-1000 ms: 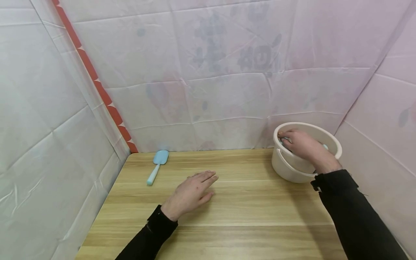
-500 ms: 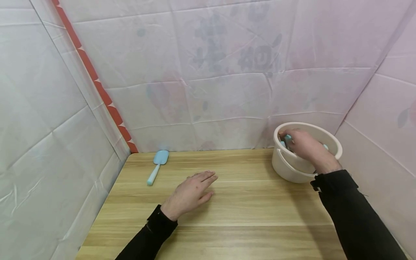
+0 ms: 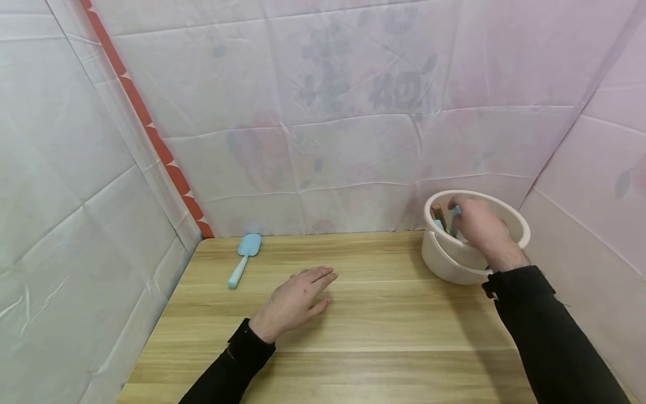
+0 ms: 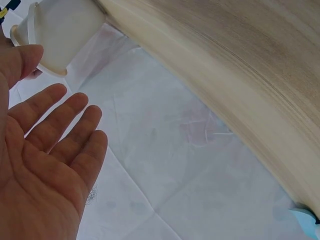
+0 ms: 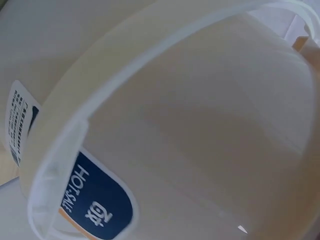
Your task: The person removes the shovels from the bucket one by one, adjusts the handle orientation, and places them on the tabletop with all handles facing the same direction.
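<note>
My right hand reaches over the rim into a cream bucket. Its curled fingers pinch a light-blue handle; the rest of that tool is hidden by the hand and the bucket. A brown handle leans against the inner wall just left of the fingers. My left hand is held palm down over the middle of the wooden table, fingers extended, holding nothing; its open palm fills the lower left of the left wrist view. Far left on the table lies a small light-blue spatula.
The wooden table is backed by pale sheeting on the left, rear and right. The bucket stands in the back right corner. Its blue label and raised rim show large in the right wrist view.
Inside the bucket, my right hand has shifted slightly right and up with the light-blue handle, leaving the brown handle in plain sight. My left hand and the spatula have stayed put.
</note>
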Demonstrator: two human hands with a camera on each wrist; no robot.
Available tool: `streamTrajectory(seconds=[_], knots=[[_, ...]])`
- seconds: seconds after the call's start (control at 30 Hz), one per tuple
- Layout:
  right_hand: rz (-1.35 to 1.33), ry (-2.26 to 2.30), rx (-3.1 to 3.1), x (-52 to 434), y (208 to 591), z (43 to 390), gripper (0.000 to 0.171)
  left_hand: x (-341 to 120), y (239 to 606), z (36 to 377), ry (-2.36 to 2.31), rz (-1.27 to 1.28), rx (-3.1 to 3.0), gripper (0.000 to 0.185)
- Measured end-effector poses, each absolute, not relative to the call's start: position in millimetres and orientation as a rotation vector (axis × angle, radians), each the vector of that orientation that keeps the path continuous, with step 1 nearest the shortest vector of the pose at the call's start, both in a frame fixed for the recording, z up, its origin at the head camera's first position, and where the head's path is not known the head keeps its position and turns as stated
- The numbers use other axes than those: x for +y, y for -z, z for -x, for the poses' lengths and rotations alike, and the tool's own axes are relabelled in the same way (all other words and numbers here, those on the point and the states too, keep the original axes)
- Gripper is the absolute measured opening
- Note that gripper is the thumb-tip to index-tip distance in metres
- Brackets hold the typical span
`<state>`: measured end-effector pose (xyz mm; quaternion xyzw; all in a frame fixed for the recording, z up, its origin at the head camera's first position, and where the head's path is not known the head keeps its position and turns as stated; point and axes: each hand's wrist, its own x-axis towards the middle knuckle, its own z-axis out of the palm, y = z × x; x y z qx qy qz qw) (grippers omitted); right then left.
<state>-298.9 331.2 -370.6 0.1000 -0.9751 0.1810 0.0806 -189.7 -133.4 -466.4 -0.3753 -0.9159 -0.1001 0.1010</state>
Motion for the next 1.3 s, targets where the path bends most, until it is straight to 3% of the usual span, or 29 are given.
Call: streamTrajectory(seconds=[0.47, 1.3], knots=[[-0.217, -0.534, -2.888, 329.6, 349.4, 289.8, 0.044, -134.7, 465.2, 190.2, 0.260, 1.091, -2.645, 0.061], [-0.226, -0.481, -2.654, 315.9, 311.6, 266.5, 0.033, -137.1, 464.9, 190.5, 0.259, 1.106, -2.621, 0.060]])
